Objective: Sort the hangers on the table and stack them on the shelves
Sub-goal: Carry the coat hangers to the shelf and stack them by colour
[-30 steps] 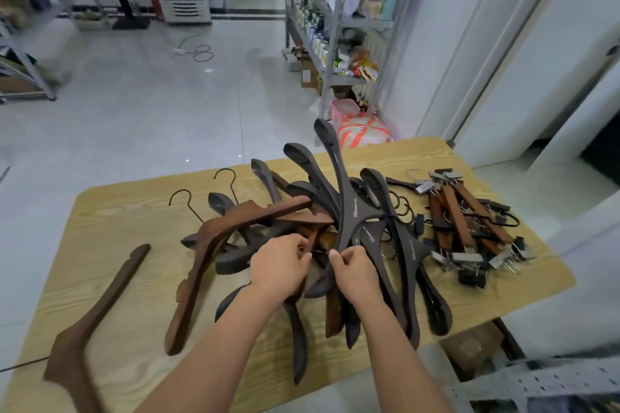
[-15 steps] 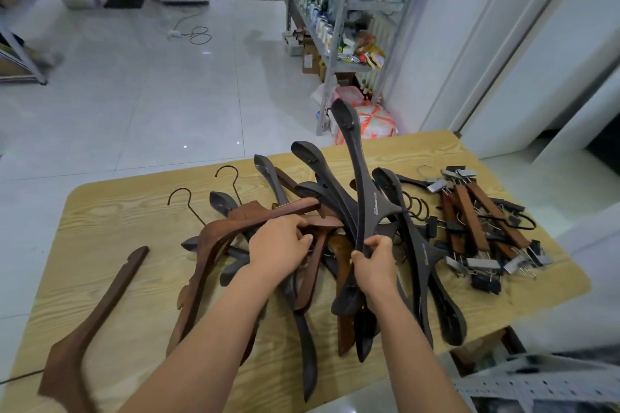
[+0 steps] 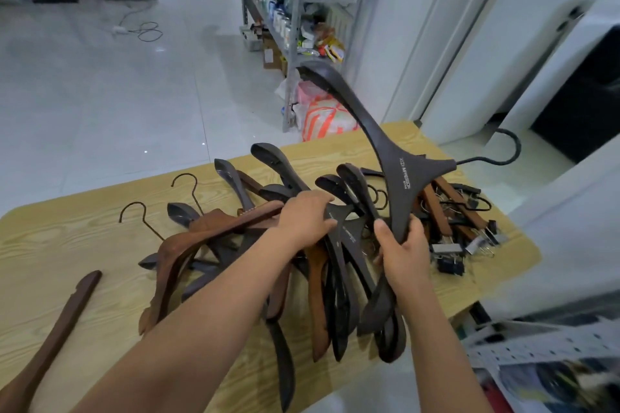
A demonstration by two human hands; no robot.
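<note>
Hangers (image 3: pixel 201 238) crowd the tabletop's (image 3: pixel 67 245) middle; my left hand (image 3: pixel 303 216) curls over that pile, my right hand (image 3: pixel 402 251) grips one dark hanger (image 3: pixel 399 178) raised above it.

- Bright, soft, cool light fills the room; shadows on the wooden table (image 3: pixel 67 245) are faint.
- The tiled floor (image 3: pixel 100 104) shows pale glare and small shining spots.
- The wide lens bends the door frames (image 3: pixel 432 43) at the right.
- The bottom right corner is blurred.
</note>
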